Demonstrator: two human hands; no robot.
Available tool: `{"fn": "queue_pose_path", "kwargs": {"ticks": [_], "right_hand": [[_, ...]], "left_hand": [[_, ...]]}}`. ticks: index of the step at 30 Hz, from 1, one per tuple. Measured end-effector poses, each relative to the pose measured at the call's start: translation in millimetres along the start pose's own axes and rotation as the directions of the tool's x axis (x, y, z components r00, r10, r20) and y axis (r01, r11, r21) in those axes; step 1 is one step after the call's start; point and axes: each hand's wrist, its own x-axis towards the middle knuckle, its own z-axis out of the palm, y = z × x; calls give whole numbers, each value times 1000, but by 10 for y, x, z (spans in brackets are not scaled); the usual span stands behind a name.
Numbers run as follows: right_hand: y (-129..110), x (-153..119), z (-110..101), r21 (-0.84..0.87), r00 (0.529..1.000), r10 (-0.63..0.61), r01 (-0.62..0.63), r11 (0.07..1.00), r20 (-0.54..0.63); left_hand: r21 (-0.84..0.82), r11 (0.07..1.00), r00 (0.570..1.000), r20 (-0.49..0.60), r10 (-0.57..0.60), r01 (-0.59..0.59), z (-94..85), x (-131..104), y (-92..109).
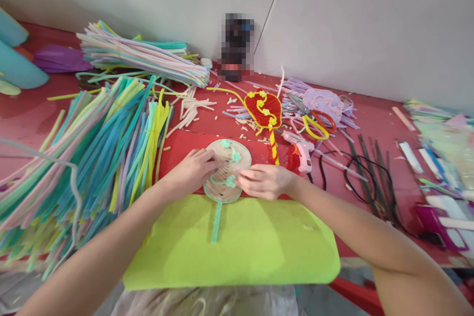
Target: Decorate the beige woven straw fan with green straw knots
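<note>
A small fan made of pipe cleaners (pixel 243 156), beige with a mint-green rim, lies on a lime-green mat, its mint handle (pixel 217 222) pointing toward me. Mint pipe-cleaner flowers (pixel 236 156) and a curling stem sit on its face. My left hand (pixel 200 168) is closed at the fan's left side, fingertips on the beige face. From the right, my right hand (pixel 264 181) grips the fan's edge beside the lower flower (pixel 230 181), its fingers curled together. Whether either hand also pinches a small piece is hidden.
Bundles of coloured pipe cleaners (pixel 122 103) fill the left. Beyond the fan lie a red-and-yellow fan (pixel 261 108), scissors (pixel 316 126), a pink glue gun (pixel 301 150) with black cord and a lilac piece (pixel 324 102). The lime-green mat (pixel 237 256) overhangs the red table's front edge.
</note>
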Motion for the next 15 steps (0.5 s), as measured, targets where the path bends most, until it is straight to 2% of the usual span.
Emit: {"fn": "queue_pose_path", "kwargs": {"ticks": [15], "right_hand": [[104, -1, 57, 0, 999, -38, 38, 999, -11]], "left_hand": [[-12, 1000, 1000, 14, -6, 6, -2, 3, -10]]}}
